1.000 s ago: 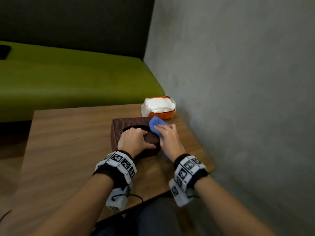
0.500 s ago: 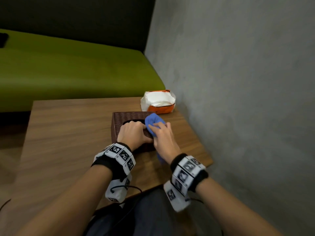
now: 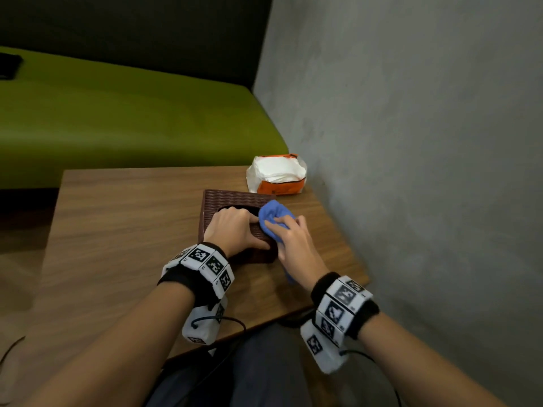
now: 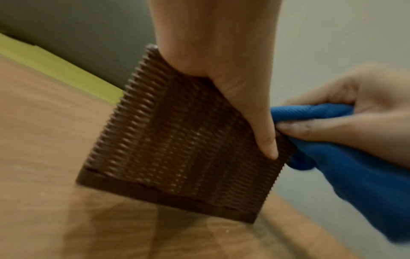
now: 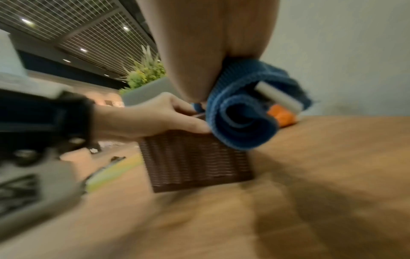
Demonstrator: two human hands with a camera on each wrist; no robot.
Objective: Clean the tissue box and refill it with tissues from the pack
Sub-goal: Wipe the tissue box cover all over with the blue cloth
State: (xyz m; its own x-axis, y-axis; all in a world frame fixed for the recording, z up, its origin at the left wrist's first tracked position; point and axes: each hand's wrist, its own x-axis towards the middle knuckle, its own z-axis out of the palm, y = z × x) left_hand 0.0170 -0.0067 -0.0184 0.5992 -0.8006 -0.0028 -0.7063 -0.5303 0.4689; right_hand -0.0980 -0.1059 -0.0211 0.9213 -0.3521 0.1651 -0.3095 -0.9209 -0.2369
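Note:
A dark brown woven tissue box (image 3: 217, 201) (image 4: 177, 149) (image 5: 195, 161) stands on the wooden table (image 3: 126, 218), its oval top slot partly covered. My left hand (image 3: 235, 230) (image 4: 221, 70) grips the box's near end, thumb down its side. My right hand (image 3: 291, 239) (image 4: 355, 113) holds a bunched blue cloth (image 3: 273, 214) (image 4: 332, 157) (image 5: 239, 112) against the box's right top edge. The orange and white tissue pack (image 3: 277, 174) (image 5: 281, 115), open on top, lies behind the box by the wall.
A grey wall (image 3: 411, 142) runs close along the table's right edge. A green bench seat (image 3: 117, 121) sits beyond the table's far edge. The table's left half holds nothing. Cables hang from both wrist cameras over my lap.
My right hand has slid the blue cloth leftward and slightly nearer along the box top, close to my left hand. The left hand has kept its grip on the box.

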